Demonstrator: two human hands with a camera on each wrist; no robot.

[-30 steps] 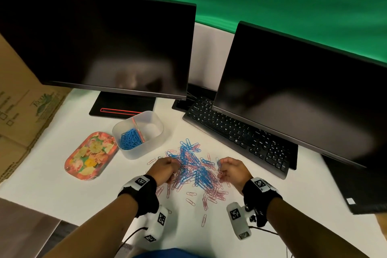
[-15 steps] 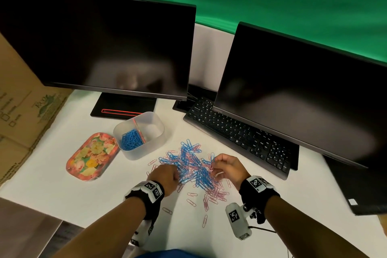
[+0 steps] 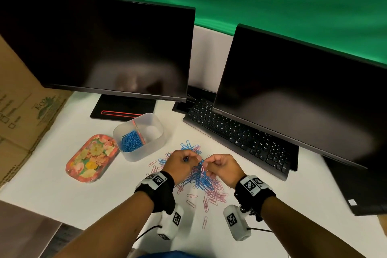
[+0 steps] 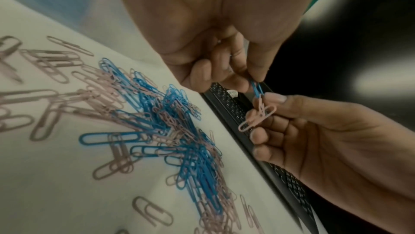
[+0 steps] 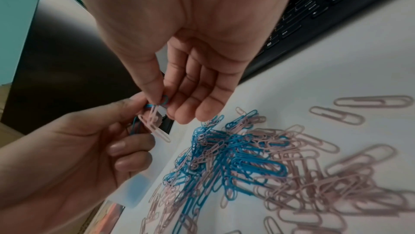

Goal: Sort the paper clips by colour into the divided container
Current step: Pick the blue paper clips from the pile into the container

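Observation:
A mixed pile of blue and pink paper clips (image 3: 201,180) lies on the white table in front of me. Just above it my two hands meet. My left hand (image 4: 251,81) pinches a blue clip (image 4: 256,87) that is hooked to pink clips (image 4: 258,117), which my right hand (image 4: 266,108) pinches between thumb and fingers. The right wrist view shows my right hand (image 5: 160,100) at that same tangle, and more blue clips (image 5: 136,124) in my left hand (image 5: 132,115). The divided clear container (image 3: 156,142) stands to the left, with blue clips (image 3: 130,142) in its left compartment.
A flowered oval tray (image 3: 90,158) sits left of the container. A black keyboard (image 3: 238,136) runs along the right of the pile under a dark monitor (image 3: 293,100). A second monitor (image 3: 100,48) stands behind the container. Loose pink clips (image 3: 206,204) lie nearer me.
Both hands have left the pile and come together above it. They now hold a linked blue and pink clip tangle between them.

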